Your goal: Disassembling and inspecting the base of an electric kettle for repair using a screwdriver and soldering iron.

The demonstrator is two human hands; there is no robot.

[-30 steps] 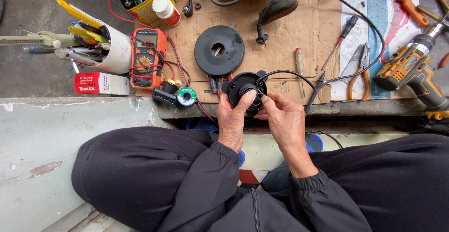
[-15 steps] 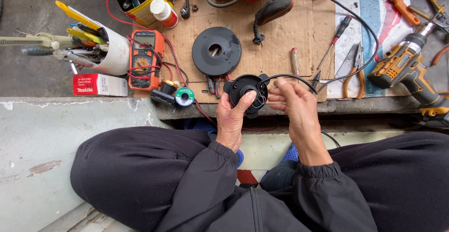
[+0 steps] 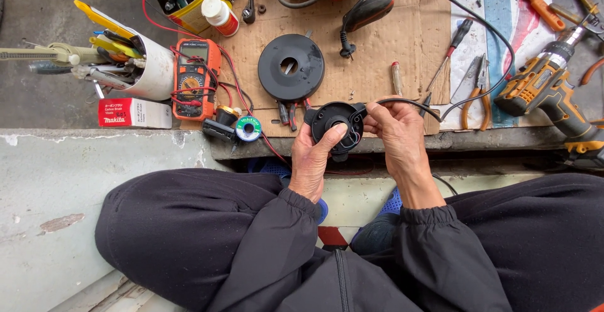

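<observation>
While a sheet of cardboard (image 3: 402,54) strewn with tools fills the upper half of the frame, a round black plastic housing (image 3: 335,122) is held at the centre of the picture, just above the edge of the work ledge. It is gripped by the left hand (image 3: 314,161), whose thumb is pressed over the central opening and whose fingers are wrapped behind the rim. The right hand (image 3: 397,137) is closed narrowly at the housing's right edge, where a black cable (image 3: 478,22) and fine coloured wires enter; whether the cable itself or only the rim is pinched cannot be told. The part is judged to be light and rigid, with a smooth moulded shell that could slip, and its thin wires are judged to be the fragile point; the outer rim is judged the safest place for a hold, the cable the worst. A second black disc (image 3: 290,68) is seen lying flat on the cardboard just above the hands. An orange multimeter (image 3: 192,79) and a white tub of hand tools (image 3: 148,70) are seen at the upper left, a small solder reel (image 3: 248,129) near the left hand, pliers (image 3: 476,89) and a yellow cordless drill (image 3: 547,89) at the right.
</observation>
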